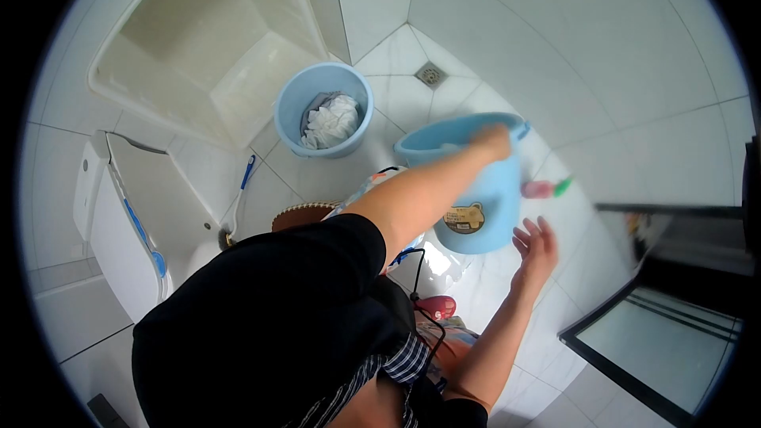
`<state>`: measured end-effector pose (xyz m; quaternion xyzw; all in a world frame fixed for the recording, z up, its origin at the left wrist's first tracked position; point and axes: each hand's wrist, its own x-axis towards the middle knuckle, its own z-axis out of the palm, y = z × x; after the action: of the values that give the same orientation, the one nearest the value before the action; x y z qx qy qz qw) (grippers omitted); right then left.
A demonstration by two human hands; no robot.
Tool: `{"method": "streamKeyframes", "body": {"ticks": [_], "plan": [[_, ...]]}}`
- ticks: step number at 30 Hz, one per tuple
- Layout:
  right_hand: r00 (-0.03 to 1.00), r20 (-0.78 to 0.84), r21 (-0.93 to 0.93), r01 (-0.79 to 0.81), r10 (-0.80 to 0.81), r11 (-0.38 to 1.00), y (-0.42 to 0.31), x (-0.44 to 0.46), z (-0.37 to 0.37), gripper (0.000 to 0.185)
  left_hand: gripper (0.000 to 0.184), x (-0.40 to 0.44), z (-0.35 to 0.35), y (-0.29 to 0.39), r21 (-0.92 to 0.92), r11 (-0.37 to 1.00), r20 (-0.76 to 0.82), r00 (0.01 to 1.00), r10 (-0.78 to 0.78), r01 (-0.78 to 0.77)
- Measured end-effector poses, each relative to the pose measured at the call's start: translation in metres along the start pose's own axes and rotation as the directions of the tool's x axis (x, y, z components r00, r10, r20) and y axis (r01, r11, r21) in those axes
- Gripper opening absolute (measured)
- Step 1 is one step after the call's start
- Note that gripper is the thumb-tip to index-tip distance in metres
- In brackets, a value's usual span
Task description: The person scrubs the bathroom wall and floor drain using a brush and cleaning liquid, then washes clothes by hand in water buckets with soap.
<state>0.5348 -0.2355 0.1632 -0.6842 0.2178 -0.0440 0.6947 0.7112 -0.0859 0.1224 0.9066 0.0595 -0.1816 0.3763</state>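
A light blue bucket (491,218) with a bear-shaped sticker (464,218) stands tilted in view on the tiled floor. My left hand (493,143) is at its far rim, blurred by motion, so its fingers cannot be made out. Something pale shows inside the bucket, partly hidden by my forearm. Beside the bucket's near side, my right hand (539,250) is held in the air, fingers apart and nothing in it. A pink bottle with a green top (543,189), also blurred, is on the floor just beyond that hand.
Another blue bucket (289,115) holds white and grey cloth (329,120). A bathtub (238,83), a toilet (131,246) and a blue-handled brush (247,170) are on the left. A floor drain (430,74) lies near the corner. A black-framed glass panel (658,341) is at right.
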Motion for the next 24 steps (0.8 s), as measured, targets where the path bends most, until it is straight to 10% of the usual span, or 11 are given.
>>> {"method": "streamKeyframes", "body": {"ticks": [11, 24], "plan": [[1.0, 0.001, 0.004, 0.014, -0.014, 1.0, -0.003, -0.001, 0.001, 0.029, 0.037, -0.001, -0.038, -0.019, -0.044, 0.985, 0.049, 0.985, -0.164, 0.166], [1.0, -0.029, 0.003, 0.004, -0.004, 1.0, -0.002, 0.001, -0.008, 0.029, 0.024, 0.005, -0.028, -0.007, 0.137, 0.99, -0.079, 0.997, -0.012, 0.023]]}}
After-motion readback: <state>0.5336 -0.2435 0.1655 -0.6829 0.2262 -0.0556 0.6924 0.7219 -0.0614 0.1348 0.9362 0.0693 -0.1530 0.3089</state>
